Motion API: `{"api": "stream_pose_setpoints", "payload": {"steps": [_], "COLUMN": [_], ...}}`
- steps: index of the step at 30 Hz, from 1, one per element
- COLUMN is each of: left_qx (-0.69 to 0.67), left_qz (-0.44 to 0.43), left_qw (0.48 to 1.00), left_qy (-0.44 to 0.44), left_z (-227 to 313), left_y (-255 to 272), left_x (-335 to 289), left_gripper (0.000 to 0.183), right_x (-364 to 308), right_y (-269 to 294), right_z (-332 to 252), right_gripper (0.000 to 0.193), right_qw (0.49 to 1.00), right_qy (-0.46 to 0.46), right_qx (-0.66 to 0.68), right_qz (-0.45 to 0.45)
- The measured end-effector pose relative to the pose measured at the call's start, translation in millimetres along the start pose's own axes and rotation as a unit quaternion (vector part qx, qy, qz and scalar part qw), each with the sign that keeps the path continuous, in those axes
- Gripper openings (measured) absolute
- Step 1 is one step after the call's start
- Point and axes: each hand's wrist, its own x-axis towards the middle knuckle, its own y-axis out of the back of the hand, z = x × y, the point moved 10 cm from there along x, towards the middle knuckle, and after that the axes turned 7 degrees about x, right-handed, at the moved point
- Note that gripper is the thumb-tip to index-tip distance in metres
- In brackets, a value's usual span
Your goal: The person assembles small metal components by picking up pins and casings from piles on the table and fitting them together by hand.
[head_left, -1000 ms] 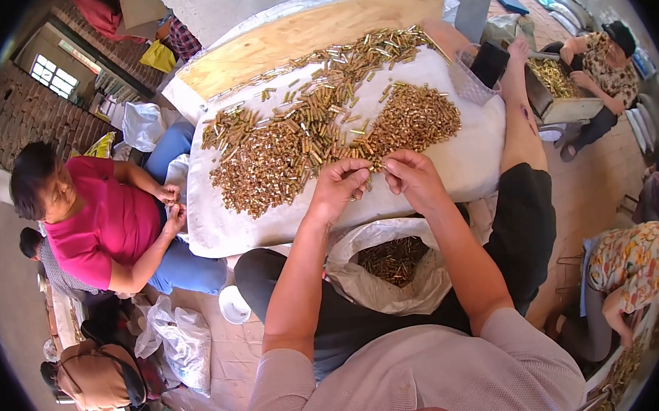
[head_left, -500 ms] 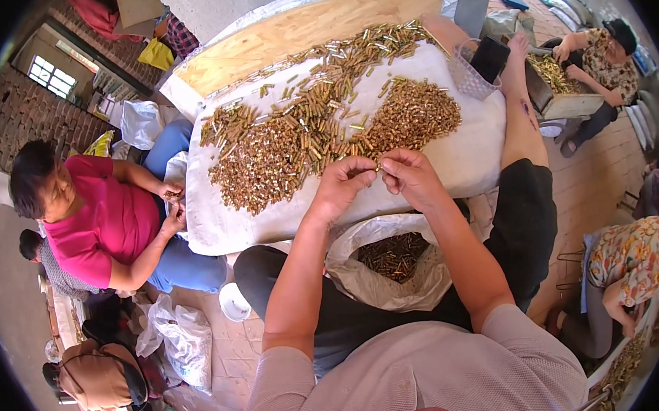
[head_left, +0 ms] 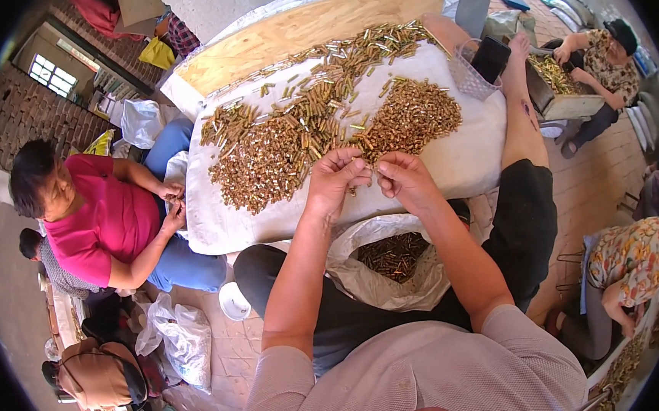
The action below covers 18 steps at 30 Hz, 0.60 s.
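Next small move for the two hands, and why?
Probably bring the right hand a touch closer to the left hand: both are pinched, tips close together at the near edge of the metal pieces, and a brass-coloured bit shows under the left one. What sits between the tips is too small to tell.

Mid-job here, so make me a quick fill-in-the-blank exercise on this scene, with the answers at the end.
Beyond the left hand and right hand, the right heap of shiny pieces is ____ in size than the left heap.
The long flat board behind the heaps is made of ____.
The co-worker in pink sits on the person's ____ side.

Missing words: smaller; wood; left.
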Motion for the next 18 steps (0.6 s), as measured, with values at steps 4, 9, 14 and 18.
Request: {"api": "stream_pose_setpoints", "payload": {"steps": [4,9,14,18], "left_qx": [-0.010,0.029,0.046,0.082], "left_qz": [-0.002,-0.014,-0.016,-0.010], "left_qw": [1.000,0.999,0.999,0.996], "left_qy": [-0.004,-0.018,-0.020,-0.036], "left_z": [-2.5,0.6,1.9,5.9], "left_y": [0.6,-2.9,-3.8,-5.0], "left_x": [0.4,-0.6,-1.4,-2.9], "left_gripper": [0.018,0.015,0.014,0.012], "right_x": [-2.1,-3.8,-4.9,-6.6], "right_y": [-7.0,-7.5,-7.6,-7.2], "right_z": [-3.2,-4.1,-5.4,-5.6], "right_gripper": [0.008,0.010,0.009,0.010], "right_qw": [1.000,1.000,1.000,1.000], "right_qy": [0.010,0.001,0.001,-0.007], "right_qx": [0.003,0.008,-0.004,-0.002], "right_qz": [-0.004,0.004,0.012,0.027]}}
